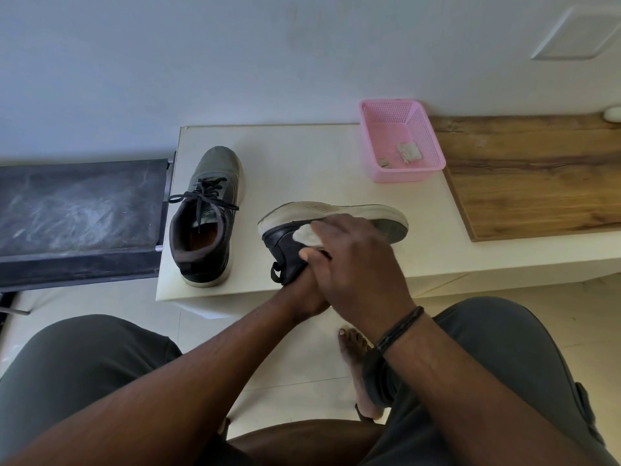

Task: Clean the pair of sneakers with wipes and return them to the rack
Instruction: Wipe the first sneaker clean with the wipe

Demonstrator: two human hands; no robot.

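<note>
I hold one sneaker (386,227) on its side near the front edge of the tabletop (302,156). My left hand (311,294) grips its heel. My right hand (356,260) presses a white wipe (305,235) on its side. The other sneaker (208,216) stands by the left edge. A pink basket (400,139) sits at the back right corner.

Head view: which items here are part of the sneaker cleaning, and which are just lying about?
In the job:
tilted sneaker, gripped by left hand
wipe, pressed on it by right hand
upright sneaker
pink basket holding crumpled wipes

Lying about:
wooden board
dark bench
</note>
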